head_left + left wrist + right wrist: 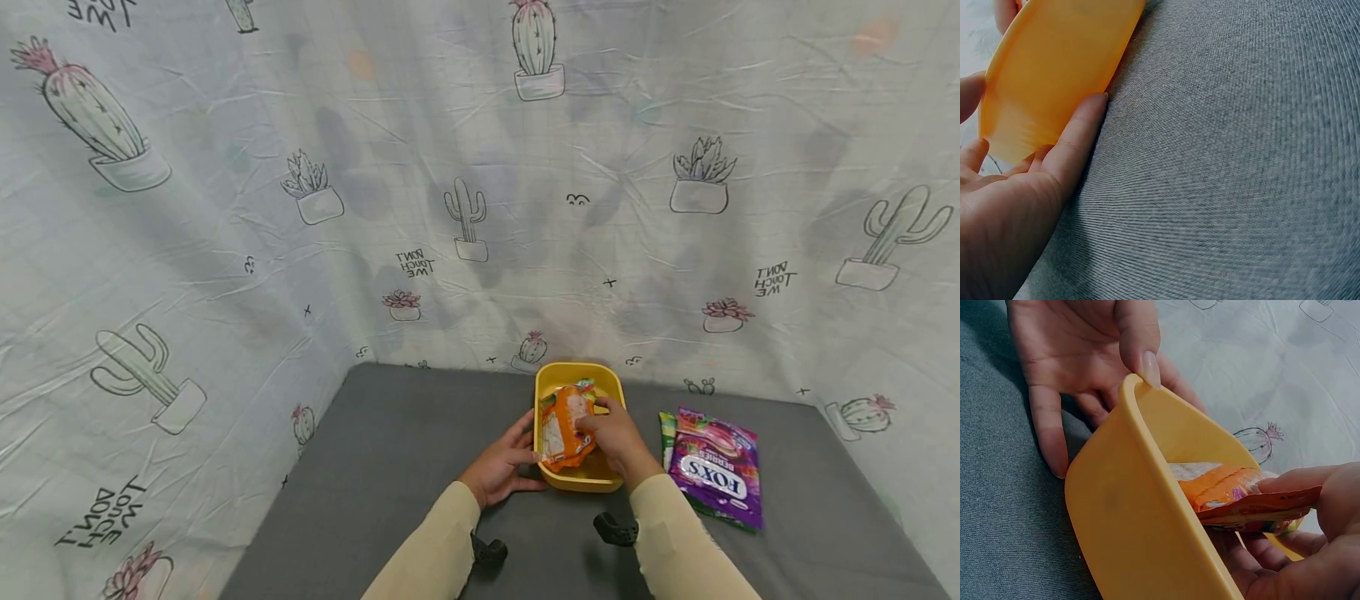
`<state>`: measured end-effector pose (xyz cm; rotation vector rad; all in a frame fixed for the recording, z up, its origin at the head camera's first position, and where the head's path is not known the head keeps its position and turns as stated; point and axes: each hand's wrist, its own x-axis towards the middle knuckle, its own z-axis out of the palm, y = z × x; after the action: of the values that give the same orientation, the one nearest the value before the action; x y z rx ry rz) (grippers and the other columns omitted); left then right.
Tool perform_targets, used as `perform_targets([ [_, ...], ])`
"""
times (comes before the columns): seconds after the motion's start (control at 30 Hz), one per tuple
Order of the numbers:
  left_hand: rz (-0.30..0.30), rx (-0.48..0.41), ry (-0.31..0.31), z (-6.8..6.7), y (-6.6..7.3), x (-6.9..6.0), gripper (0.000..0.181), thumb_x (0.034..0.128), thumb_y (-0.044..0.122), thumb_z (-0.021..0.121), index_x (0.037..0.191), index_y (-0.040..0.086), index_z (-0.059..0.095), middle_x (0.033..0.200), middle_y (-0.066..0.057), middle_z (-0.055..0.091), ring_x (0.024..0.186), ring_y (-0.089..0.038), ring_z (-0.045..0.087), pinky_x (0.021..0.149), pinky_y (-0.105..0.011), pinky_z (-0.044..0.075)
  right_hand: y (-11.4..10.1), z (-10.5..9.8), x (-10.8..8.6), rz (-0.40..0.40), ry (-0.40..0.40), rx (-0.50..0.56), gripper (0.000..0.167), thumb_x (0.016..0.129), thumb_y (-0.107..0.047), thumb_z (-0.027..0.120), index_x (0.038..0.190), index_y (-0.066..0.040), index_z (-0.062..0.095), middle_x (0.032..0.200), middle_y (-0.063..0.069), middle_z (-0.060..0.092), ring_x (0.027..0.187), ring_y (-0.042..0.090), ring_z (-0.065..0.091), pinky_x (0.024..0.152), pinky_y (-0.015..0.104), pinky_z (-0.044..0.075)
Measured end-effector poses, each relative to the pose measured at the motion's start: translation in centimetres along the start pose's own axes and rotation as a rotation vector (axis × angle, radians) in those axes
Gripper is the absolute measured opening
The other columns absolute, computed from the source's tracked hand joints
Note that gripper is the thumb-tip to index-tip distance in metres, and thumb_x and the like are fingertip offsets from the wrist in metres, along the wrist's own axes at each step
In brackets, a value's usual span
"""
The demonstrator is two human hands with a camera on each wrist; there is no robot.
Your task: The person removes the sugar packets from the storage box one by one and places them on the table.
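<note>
A yellow plastic bin [581,484] stands near the back of the grey table. My left hand [501,468] holds its left side; in the right wrist view the thumb hooks over the rim while the other fingers lie along the outer wall. Inside the bin, an orange candy packet [567,421] with pale areas is pinched between the thumb and fingers of my right hand [618,440]. Seen from the right wrist, the packet [1225,490] tilts just within the rim. A bit of green and yellow wrapping shows behind it; how many packets are there I cannot tell.
Right of the bin lies a purple Fox's Berries candy bag [716,471], partly over a green packet [667,437]. A white curtain [480,150] printed with cacti hangs behind the table [390,467] and along both sides.
</note>
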<state>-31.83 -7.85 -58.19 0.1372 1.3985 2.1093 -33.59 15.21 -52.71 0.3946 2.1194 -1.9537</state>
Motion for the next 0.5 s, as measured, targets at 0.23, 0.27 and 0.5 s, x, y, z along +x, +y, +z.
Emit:
perform_targets([
  [0.23,-0.001,0.0,-0.005,0.0,-0.05,0.01,0.086,0.1041,-0.003,0.055,0.177,0.029,0.021,0.176,-0.015,0.024,0.149,-0.045,0.041,0.104,-0.075,0.046,0.1,-0.24,-0.19,-0.022,0.001,-0.011,0.065,0.103,-0.001,0.064,0.159,0.006,0.034,0.138,0.035,0.05,0.112,0.044,0.065,0.086,0.049,0.063],
  [0.27,0.0,0.001,-0.004,-0.03,-0.08,0.03,0.086,0.1042,-0.003,0.055,0.177,0.029,0.021,0.176,-0.015,0.025,0.149,-0.045,0.041,0.104,-0.075,0.045,0.14,-0.27,-0.24,-0.025,0.001,-0.013,0.063,0.102,0.0,0.064,0.158,0.006,0.034,0.137,0.035,0.05,0.11,0.043,0.066,0.085,0.049,0.064],
  [0.5,0.0,0.012,0.01,-0.16,-0.3,0.16,0.087,0.1031,-0.002,0.058,0.176,0.029,0.023,0.176,-0.015,0.026,0.151,-0.044,0.038,0.103,-0.076,0.046,0.46,-0.36,-0.38,-0.037,0.005,0.003,0.059,0.099,0.003,0.063,0.153,0.003,0.038,0.135,0.035,0.049,0.099,0.039,0.068,0.076,0.046,0.065],
])
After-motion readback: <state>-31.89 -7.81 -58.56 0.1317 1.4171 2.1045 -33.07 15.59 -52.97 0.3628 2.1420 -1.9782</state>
